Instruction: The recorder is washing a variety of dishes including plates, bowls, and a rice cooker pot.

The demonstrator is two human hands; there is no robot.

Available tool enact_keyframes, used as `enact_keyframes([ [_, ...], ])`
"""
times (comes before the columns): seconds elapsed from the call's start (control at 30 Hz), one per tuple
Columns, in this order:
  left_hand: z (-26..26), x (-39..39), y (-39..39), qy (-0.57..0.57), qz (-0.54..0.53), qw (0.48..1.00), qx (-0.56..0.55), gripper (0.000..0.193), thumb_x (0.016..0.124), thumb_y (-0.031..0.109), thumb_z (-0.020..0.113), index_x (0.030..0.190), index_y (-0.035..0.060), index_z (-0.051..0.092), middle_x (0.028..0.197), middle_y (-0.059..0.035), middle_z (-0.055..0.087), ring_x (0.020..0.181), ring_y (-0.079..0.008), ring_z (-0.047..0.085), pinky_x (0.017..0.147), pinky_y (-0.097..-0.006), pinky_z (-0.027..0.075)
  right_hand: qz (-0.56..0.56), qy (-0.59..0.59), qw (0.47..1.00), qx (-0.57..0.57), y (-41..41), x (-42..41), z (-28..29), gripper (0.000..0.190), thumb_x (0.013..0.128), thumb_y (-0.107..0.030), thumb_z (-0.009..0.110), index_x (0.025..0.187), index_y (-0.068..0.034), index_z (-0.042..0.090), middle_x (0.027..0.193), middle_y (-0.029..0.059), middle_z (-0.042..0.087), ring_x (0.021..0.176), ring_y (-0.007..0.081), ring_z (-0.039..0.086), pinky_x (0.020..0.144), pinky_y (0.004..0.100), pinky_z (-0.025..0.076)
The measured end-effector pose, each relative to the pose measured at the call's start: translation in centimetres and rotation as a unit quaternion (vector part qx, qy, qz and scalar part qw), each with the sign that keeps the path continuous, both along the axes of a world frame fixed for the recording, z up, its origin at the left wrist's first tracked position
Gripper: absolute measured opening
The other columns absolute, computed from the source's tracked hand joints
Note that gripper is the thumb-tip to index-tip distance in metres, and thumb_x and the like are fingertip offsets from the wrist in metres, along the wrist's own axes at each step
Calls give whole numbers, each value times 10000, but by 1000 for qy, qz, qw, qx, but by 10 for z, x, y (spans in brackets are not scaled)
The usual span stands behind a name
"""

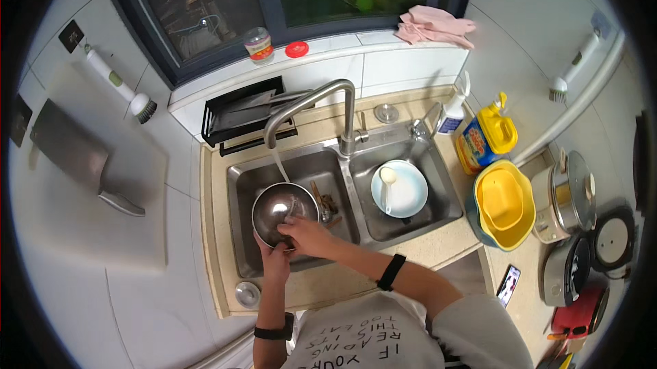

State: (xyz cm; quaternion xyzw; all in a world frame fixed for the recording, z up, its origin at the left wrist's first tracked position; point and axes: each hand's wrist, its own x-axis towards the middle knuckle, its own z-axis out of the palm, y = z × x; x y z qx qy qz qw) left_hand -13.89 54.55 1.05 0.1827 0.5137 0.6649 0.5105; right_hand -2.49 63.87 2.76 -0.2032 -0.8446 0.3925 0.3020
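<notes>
A stainless steel bowl [279, 207] is held over the left sink basin [328, 169], with my left hand [274, 258] gripping its near rim. My right hand [305, 235] has its fingers bent against the bowl's near inner side; whether they hold anything small is hidden. Water runs from the curved faucet [333, 86] down to the bowl's far edge. Beside the bowl, brown scraps [327, 204] and a wooden stick [315, 192] lie around the drain. The right basin [372, 225] holds a white plate [408, 192] with a pale spoon [387, 189] on it.
Yellow and blue basins [518, 233] are nested at the right, near a detergent jug [480, 138], a lidded pot [572, 194] and a phone [508, 287]. A black rack [244, 112] hangs behind the sink. On the left wall are a cleaver [72, 143] and a brush [120, 84].
</notes>
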Motion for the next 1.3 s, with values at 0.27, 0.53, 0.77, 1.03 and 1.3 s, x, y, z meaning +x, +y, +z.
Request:
enact_keyframes([
  [0.27, 31, 27, -8, 32, -103, 994, -1, 791, 716, -126, 333, 1342, 282, 73, 1297, -144, 305, 1068, -358, 490, 729, -464, 555, -118, -95, 972, 180, 9, 4, 11, 250, 726, -106, 556, 967, -52, 521, 1069, 160, 492, 965, 298, 535, 720, 372, 482],
  [0.53, 30, 29, -14, 17, -106, 994, -10, 790, 722, -125, 356, 1347, 265, 71, 1285, -170, 330, 1032, -362, 517, 711, -478, 556, -100, -235, 933, 253, 3, 21, 11, 282, 736, -121, 536, 1004, -31, 536, 1011, 151, 532, 935, 284, 546, 728, 354, 496],
  [0.77, 31, 27, -14, -17, -116, 993, 16, 796, 710, -136, 359, 1346, 258, 91, 1301, -161, 317, 1078, -356, 486, 738, -488, 549, 57, -151, 968, 191, 3, 26, 12, 292, 708, -88, 538, 996, -41, 564, 1009, 155, 556, 933, 304, 552, 755, 361, 495],
  [1.03, 27, 33, -19, -58, -49, 997, 22, 765, 710, -147, 370, 1341, 245, 186, 1266, -143, 393, 1048, -360, 511, 765, -540, 522, 45, -41, 989, 133, 0, 35, 17, 254, 684, -78, 585, 937, -57, 573, 898, 160, 598, 858, 313, 590, 736, 397, 489],
  [1.3, 29, 24, -14, -148, -109, 983, 26, 411, 872, 253, 427, 1244, 88, 371, 1226, -116, 458, 1073, -272, 512, 811, -455, 521, -53, -6, 994, 95, -16, 22, 22, 365, 709, -22, 530, 1073, -18, 507, 1053, 213, 520, 927, 367, 544, 755, 427, 468],
])
